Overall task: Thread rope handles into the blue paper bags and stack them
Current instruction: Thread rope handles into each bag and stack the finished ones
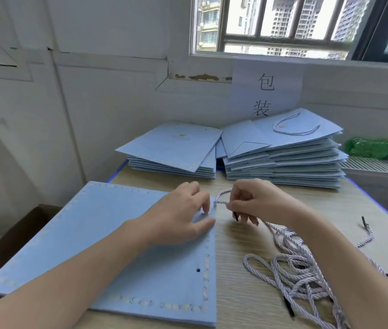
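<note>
A flat blue paper bag (107, 236) lies on the table in front of me, its open top edge to the right, with a punched hole (198, 270) near that edge. My left hand (181, 214) presses on the bag's upper right corner, fingers pinching the edge. My right hand (257, 200) pinches a pale twisted rope handle (222, 197) that loops up right beside the bag's edge; its black tip pokes out under my fingers. A stack of unthreaded bags (171, 150) sits at the back, and a taller stack of threaded bags (288, 157) to its right.
A tangle of loose ropes (297, 269) with black tips lies on the wooden table (240, 293) to the right. One more rope (366, 231) rests near the right edge. A green bundle (378, 148) sits on a radiator. A cardboard box (22, 231) stands left of the table.
</note>
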The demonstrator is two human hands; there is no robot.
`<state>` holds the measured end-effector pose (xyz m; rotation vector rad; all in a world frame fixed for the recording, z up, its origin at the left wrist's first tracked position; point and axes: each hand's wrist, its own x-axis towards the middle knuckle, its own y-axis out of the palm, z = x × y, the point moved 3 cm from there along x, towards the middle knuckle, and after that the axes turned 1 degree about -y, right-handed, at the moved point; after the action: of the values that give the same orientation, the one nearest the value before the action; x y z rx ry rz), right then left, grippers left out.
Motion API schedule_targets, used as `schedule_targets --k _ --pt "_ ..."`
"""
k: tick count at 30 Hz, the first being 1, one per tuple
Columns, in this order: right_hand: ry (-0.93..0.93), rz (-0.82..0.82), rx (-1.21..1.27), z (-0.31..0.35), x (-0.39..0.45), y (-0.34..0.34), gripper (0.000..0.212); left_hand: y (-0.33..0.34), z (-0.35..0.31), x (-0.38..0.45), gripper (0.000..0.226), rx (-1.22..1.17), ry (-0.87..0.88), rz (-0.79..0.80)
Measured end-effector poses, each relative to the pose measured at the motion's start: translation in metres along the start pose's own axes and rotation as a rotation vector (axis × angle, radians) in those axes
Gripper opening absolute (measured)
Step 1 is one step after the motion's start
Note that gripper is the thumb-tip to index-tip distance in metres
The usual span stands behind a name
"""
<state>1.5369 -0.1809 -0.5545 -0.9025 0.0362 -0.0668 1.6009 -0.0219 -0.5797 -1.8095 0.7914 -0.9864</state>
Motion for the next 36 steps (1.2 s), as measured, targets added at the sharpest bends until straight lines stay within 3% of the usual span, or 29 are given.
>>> schedule_targets --k 5,7,9,12,16,19,23,25,27,31,36 --pt "-0.064 -0.125 0.372 0.008 -0.001 0.002 0.009 -0.008 0.010 -0.002 0.021 -0.028 -0.079 0.039" --pt "-0.081 -0.090 0.514 0.013 -0.005 0.005 0.009 -0.009 0.013 -0.005 0.036 -0.004 -0.148 0.086" --pt "-0.111 -0.035 0.588 0.018 -0.010 0.008 0.012 -0.012 0.016 -0.011 0.069 -0.002 -0.239 0.225" --pt "-0.126 -0.012 0.562 0.021 -0.013 0.013 0.015 -0.013 0.014 -0.020 0.114 0.024 -0.282 0.518" --pt "-0.083 -0.145 0.329 0.015 -0.008 0.009 0.010 -0.015 0.020 -0.012 0.121 0.052 -0.297 0.610" --pt "-0.081 -0.192 0.082 0.016 -0.012 0.004 0.009 -0.022 0.031 -0.001 0.109 -0.047 -0.332 0.564" --pt "-0.111 -0.168 0.167 0.025 -0.017 0.005 0.006 -0.025 0.033 0.000 0.055 0.030 -0.256 0.227" --pt "-0.144 -0.133 0.168 0.028 -0.017 0.011 0.010 -0.022 0.031 -0.008 0.046 0.111 -0.240 0.163" --pt "-0.185 -0.123 0.089 0.029 -0.015 0.020 0.017 -0.016 0.029 -0.019 0.055 0.086 -0.260 0.167" --pt "-0.276 -0.157 -0.104 0.033 -0.010 0.035 0.015 0.000 0.013 -0.028 0.105 0.092 -0.351 0.143" --pt "-0.354 -0.161 -0.156 0.037 -0.009 0.041 0.009 0.004 0.009 -0.026 0.094 0.041 -0.353 0.108"
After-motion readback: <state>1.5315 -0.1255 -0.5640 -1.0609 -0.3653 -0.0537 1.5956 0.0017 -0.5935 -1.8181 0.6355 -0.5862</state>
